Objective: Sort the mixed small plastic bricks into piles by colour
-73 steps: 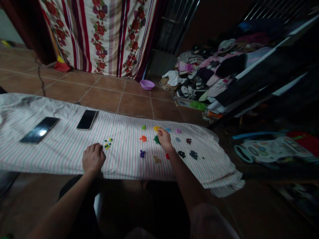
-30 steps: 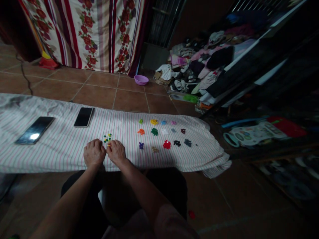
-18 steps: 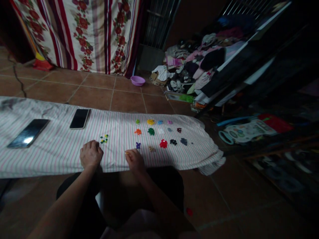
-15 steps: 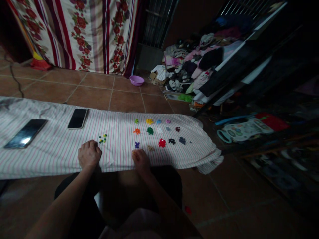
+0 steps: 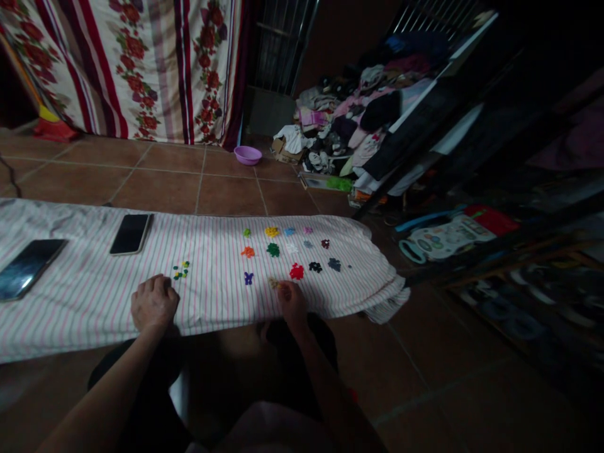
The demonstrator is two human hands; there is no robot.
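My left hand (image 5: 155, 303) rests on the striped cloth with its fingers curled under. Just beyond its knuckles lies a small mixed group of green and yellow pieces (image 5: 181, 270). My right hand (image 5: 291, 303) has its fingertips pinched together at a little pile of tan pieces (image 5: 274, 283). Whatever is between those fingertips is too small to make out. Close by are purple pieces (image 5: 248, 278) to the left and a red pile (image 5: 296, 271) just beyond. Farther back sit orange (image 5: 248, 251), dark green (image 5: 272, 250) and yellow pieces (image 5: 272, 231).
Black pieces (image 5: 315, 267) and dark grey pieces (image 5: 335, 264) lie to the right. Two phones, one a dark phone (image 5: 131, 234), lie at the left of the cloth (image 5: 212, 296). A purple basin (image 5: 248, 155) and heaped clothes (image 5: 349, 119) are on the floor beyond.
My right hand has moved right, from beside the purple pieces to the tan pile. My left hand stays curled on the cloth. The whole view has shifted slightly.
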